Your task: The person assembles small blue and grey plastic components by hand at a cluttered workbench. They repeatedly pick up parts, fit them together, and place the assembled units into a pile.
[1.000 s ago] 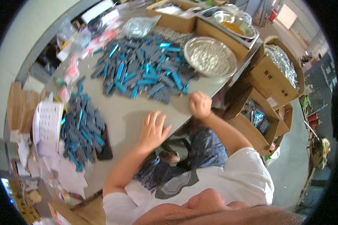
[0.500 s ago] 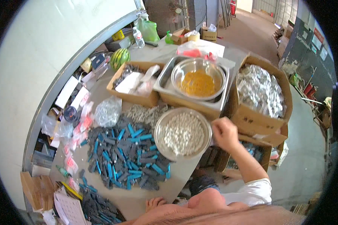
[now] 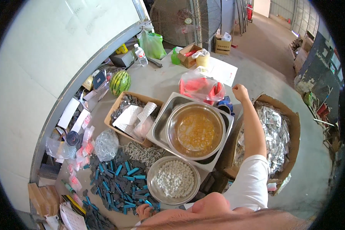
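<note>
My right arm is stretched far forward. The right hand is a closed fist beside a clear plastic bag with red contents; whatever it may hold is hidden. Low in the view, my left hand rests at the near edge of a pile of blue and black plastic pieces, its fingers slightly apart. A steel bowl of small white pellets stands just right of the pile. Beyond it, a larger steel bowl with orange-yellow rings sits in a rectangular steel tray.
At right stands a cardboard box of silvery packets. A box with dark parts and white paper stands left of the tray, near thin metal pins. Farther back are a watermelon, a water bottle and a large fan.
My right hand has gone from beside the pellet bowl to far forward by the plastic bag. The view has shifted, so the bowls and tray sit lower. My left hand stays low by the pile.
</note>
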Available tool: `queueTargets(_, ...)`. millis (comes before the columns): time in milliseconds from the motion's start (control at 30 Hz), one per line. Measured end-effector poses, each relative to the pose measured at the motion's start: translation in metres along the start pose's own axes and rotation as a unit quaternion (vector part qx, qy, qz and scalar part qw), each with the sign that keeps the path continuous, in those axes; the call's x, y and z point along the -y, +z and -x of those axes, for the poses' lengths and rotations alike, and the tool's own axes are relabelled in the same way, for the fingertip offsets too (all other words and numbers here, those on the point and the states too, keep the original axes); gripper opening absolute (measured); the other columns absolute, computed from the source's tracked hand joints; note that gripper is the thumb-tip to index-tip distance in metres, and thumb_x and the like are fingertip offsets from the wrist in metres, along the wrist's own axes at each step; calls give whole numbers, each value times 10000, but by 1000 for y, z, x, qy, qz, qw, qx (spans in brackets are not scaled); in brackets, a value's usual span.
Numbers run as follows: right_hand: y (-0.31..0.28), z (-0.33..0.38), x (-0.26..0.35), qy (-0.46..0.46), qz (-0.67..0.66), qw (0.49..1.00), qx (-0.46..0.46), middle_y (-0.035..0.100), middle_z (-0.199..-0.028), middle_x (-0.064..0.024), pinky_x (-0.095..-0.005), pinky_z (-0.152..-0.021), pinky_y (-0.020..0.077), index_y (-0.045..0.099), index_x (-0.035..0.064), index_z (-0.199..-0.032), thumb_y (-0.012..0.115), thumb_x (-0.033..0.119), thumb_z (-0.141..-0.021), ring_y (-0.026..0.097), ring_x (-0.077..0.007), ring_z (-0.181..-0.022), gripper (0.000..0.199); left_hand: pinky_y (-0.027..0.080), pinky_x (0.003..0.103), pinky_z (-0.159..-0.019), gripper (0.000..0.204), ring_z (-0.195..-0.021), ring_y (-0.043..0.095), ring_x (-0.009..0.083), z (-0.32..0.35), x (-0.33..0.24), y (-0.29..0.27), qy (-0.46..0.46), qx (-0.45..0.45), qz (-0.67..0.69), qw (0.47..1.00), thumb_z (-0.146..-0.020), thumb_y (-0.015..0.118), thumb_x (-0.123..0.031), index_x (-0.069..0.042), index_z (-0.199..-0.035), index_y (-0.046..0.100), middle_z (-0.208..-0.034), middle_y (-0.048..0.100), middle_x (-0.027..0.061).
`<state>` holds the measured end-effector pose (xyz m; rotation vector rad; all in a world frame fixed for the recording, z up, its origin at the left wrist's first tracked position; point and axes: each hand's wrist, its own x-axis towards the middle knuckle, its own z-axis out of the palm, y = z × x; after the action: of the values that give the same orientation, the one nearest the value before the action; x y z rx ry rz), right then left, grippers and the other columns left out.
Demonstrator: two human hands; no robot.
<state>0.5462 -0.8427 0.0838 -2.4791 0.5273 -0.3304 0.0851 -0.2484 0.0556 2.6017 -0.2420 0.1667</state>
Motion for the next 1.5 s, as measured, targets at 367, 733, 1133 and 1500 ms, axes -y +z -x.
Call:
queueTargets(367, 66, -111, 91, -84, -31, 973, 214, 668, -966, -191, -386, -838, 471, 675, -1, -984, 612, 437, -810, 627, -303, -914, 475, 310, 447, -849, 274, -930, 424, 307, -213, -63, -18, 146, -101, 15, 984, -832, 628, -161, -70, -1055, 496, -1062, 467, 123)
queueTargets(733, 44, -147, 91, -123, 273, 938, 173, 690, -987, -90, -444, -845, 469, 711, 135, -898, 623, 247, -751, 649, -285, -906, 205, 336, 433, -841, 339, -948, 463, 292, -366, -109, -8, 286, -96, 32, 953, -772, 687, -147, -84, -1062, 523, -1114, 506, 110)
queueTargets(1133, 192, -227, -2, -108, 145, 958, 221, 671, -943, -152, -375, -763, 508, 675, 100, -935, 632, 157, -763, 643, -291, -855, 187, 339, 412, -831, 285, -935, 496, 293, -365, -99, 6, 228, -91, 45, 968, -769, 684, -161, -94, -1019, 563, -1059, 542, 87)
queueTargets(1500, 204, -210, -6, -169, 177, 940, 237, 667, -977, -167, -379, -788, 503, 663, 73, -979, 645, 128, -768, 639, -297, -907, 219, 322, 425, -877, 271, -972, 473, 311, -310, -57, -18, 69, -109, -16, 991, -826, 639, -194, -65, -1041, 537, -1060, 528, 117)
